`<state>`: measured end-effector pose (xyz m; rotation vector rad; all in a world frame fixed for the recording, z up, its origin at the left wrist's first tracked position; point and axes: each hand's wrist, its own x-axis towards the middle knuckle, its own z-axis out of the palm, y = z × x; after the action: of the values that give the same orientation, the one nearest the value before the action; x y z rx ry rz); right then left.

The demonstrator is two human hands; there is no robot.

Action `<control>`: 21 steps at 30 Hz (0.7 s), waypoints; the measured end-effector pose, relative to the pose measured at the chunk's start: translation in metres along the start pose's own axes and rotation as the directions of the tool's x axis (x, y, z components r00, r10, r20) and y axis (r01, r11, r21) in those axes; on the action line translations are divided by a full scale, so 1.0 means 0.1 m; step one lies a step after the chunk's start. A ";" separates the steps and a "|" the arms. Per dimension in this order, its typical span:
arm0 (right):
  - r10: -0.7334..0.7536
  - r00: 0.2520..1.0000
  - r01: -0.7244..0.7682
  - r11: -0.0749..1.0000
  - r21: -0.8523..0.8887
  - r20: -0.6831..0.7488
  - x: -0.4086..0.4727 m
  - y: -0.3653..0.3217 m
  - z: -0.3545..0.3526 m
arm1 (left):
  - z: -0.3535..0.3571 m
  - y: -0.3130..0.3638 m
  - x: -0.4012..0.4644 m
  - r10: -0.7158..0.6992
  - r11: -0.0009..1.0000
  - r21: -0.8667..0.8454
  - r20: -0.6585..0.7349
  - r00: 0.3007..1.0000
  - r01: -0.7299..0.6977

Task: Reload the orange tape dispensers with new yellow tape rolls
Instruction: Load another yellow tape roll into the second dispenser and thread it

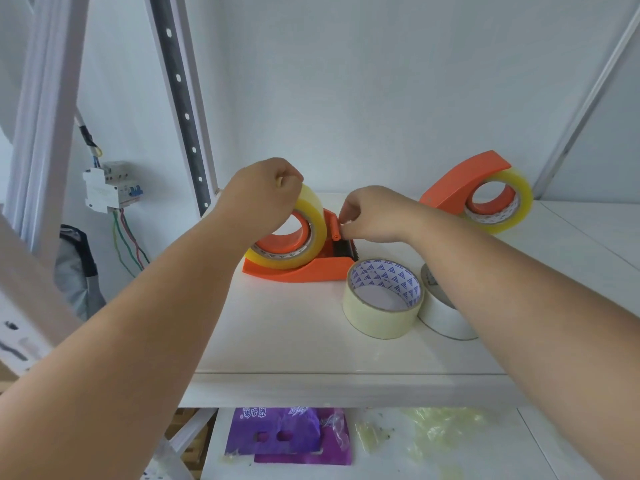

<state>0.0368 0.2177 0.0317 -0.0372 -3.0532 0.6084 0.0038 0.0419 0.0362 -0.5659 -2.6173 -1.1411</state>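
While the left hand [263, 195] grips the yellow roll [311, 220] seated in the dispenser [301, 271], the right hand [374, 216] pinches the tape end at the roller [334, 228], just right of the roll.

A white shelf [311, 344] stands against a pale wall [381, 81], beside a perforated metal upright [180, 98] and a breaker box [110, 187].

Head-worn view, downward, close over shelf [311, 341]
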 end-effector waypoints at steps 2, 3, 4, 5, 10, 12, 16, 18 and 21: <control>0.006 1.000 -0.006 0.999 -0.037 0.003 0.00 0.01 0.02 | 0.03 0.02 0.00 0.009 0.999 0.032 0.002 1.000 -0.009; 0.012 1.000 -0.011 0.999 -0.038 0.007 0.00 0.02 0.02 | 0.04 0.03 0.00 0.011 0.999 0.046 -0.002 1.000 -0.011; 0.017 1.000 -0.016 0.999 -0.031 0.012 -0.01 0.03 0.03 | 0.04 0.04 0.00 0.012 0.998 0.059 -0.009 1.000 -0.011; 0.022 1.000 -0.022 1.000 -0.013 0.016 -0.01 0.04 0.03 | 0.05 0.05 0.00 0.010 0.997 0.071 -0.012 1.000 -0.009; 0.017 0.999 -0.019 0.999 -0.042 -0.034 0.00 0.00 0.09 | 0.04 0.09 0.01 0.019 0.987 0.158 0.042 0.999 -0.026; -0.006 0.999 -0.002 0.986 -0.170 -0.048 0.00 -0.04 0.13 | 0.02 0.11 0.01 0.034 0.964 0.262 0.067 0.997 -0.051; -0.082 0.995 0.051 0.922 -0.383 -0.064 0.00 -0.05 0.16 | 0.03 0.17 0.06 0.124 0.888 0.433 0.099 0.987 -0.155; -0.074 0.995 0.036 0.904 -0.426 -0.072 -0.01 0.00 0.10 | 0.05 0.18 0.08 0.114 0.872 0.458 0.150 0.982 -0.171; -0.027 0.998 0.008 0.949 -0.317 -0.055 -0.06 0.15 -0.07 | 0.07 0.14 0.10 0.104 0.845 0.503 0.183 0.978 -0.183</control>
<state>0.0434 0.2336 0.0320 -0.0339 -3.0550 0.1077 0.0006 0.0584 0.0445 -0.7283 -2.7796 -0.3214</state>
